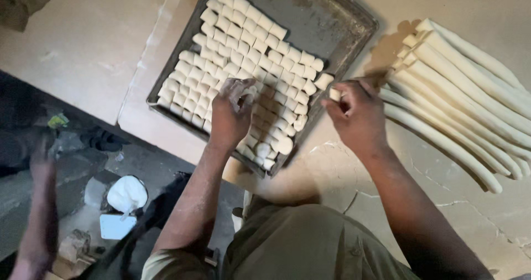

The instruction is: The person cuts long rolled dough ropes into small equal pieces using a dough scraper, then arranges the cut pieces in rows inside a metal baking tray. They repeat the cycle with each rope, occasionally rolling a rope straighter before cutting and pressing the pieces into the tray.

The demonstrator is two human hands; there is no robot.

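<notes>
Left hand (pixel 231 114) rests fingers-down on dough pieces (pixel 243 64) rowed in metal tray (pixel 332 20), grip unclear, probably pressing. Right hand (pixel 357 114) pinches one small dough piece (pixel 334 94) beside tray edge. Dough ropes (pixel 459 92) lie right.

Left hand (pixel 231 113) and right hand (pixel 357 114): both bare, no gloves, rings or watch. Pale flour dust on fingers, knuckles and along the forearms, heavier on the left. Arms bare to past the elbow. Olive-khaki garment (pixel 298 247) below, creased cloth, one short sleeve edge visible at the left upper arm.
</notes>
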